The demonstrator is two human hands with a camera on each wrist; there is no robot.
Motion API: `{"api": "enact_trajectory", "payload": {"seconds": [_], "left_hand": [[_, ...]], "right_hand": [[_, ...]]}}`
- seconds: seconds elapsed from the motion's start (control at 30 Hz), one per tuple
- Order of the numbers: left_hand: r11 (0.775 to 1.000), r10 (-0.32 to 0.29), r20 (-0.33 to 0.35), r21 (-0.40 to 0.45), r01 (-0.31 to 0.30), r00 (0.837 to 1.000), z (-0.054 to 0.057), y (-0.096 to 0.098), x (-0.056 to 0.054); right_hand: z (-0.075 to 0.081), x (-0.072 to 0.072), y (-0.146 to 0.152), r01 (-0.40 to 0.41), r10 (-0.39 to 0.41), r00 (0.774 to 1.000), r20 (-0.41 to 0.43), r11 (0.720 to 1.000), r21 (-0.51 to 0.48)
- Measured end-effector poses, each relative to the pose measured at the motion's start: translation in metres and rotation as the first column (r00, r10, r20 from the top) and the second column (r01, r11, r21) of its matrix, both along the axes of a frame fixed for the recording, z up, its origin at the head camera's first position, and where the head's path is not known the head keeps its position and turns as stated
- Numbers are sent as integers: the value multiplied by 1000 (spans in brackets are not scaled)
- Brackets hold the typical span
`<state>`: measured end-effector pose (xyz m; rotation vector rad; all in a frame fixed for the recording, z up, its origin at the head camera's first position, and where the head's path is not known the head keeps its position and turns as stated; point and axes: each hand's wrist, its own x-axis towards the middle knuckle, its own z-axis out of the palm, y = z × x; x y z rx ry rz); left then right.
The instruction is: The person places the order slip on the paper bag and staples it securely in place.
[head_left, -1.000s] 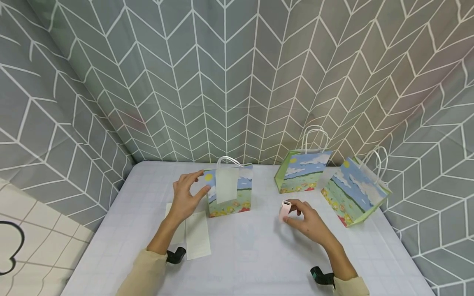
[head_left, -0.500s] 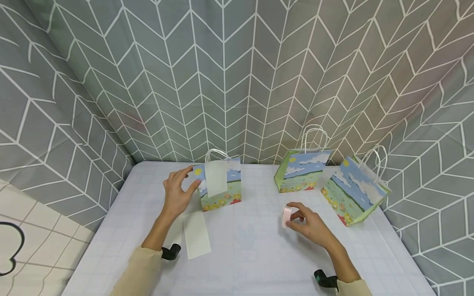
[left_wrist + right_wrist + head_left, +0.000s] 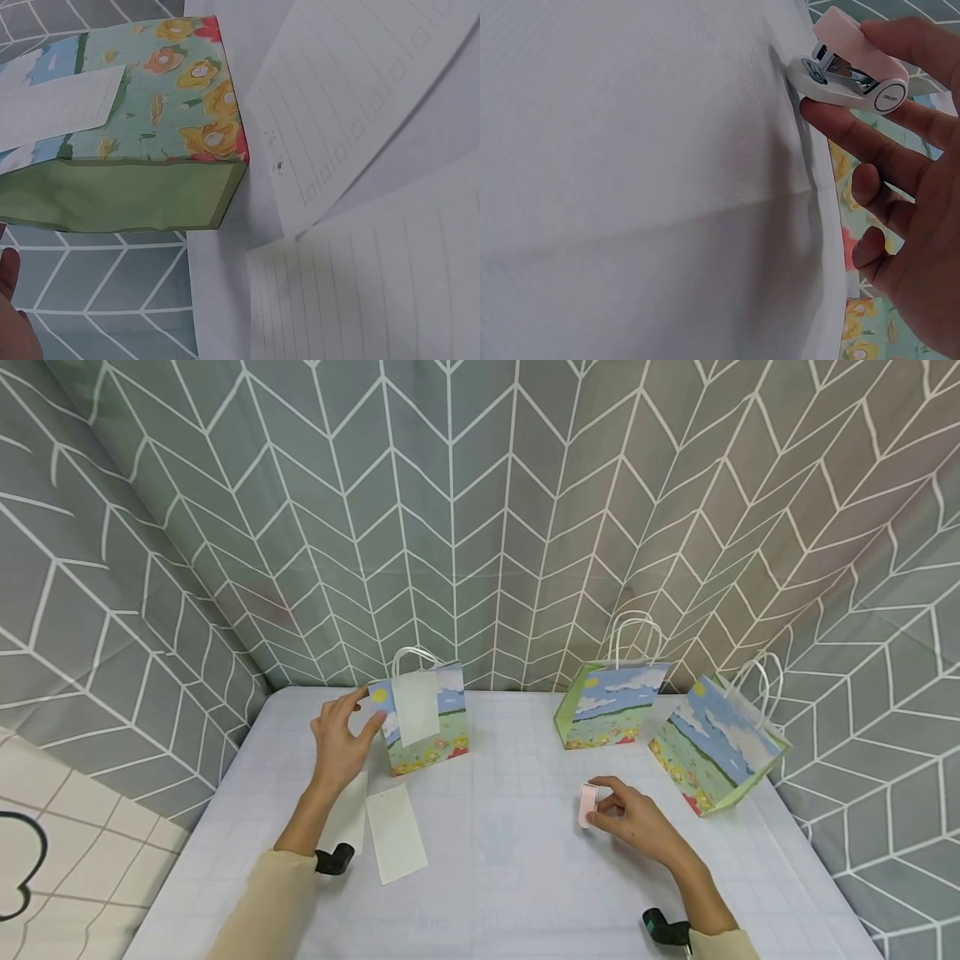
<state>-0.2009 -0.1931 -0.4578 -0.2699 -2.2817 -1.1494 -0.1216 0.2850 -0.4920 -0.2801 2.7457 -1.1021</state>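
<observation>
Head view, step: seemingly positioning the paper bag (image 3: 452, 723) near the back of the surface (image 3: 517, 877).
Left grip (image 3: 339, 747): stretched forward, thumb and fingers parted round the bag's side, pinching it.
Right grip (image 3: 636, 820): narrowly pinches the stapler (image 3: 588, 805), lower fingers curled.
Next move: probably calls for releasing the bag squarely.

Desk (image 3: 517, 902) spread with a creased white tablecloth (image 3: 630, 135). Upright on it, the back paper gift bag (image 3: 618, 703). Just right of that bag, nearer, an angled gift bag (image 3: 716, 743). Well left of the back bag, a third gift bag (image 3: 446, 739), cloth contact unclear; nearer, same side, a checkbox-ruled paper slip (image 3: 345, 112) against a line-ruled slip (image 3: 367, 292).
</observation>
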Motion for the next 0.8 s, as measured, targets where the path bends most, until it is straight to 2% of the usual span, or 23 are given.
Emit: {"api": "enact_trajectory", "payload": {"seconds": [0.4,0.8], "left_hand": [[995,91,21,31,-92,996,2,-22,-4],[980,193,-3,53,-192,981,1,-45,-6]], "right_hand": [[1,1,11,42,-42,999,20,999,32],[-3,1,16,65,-65,998,-2,995,72]]}}
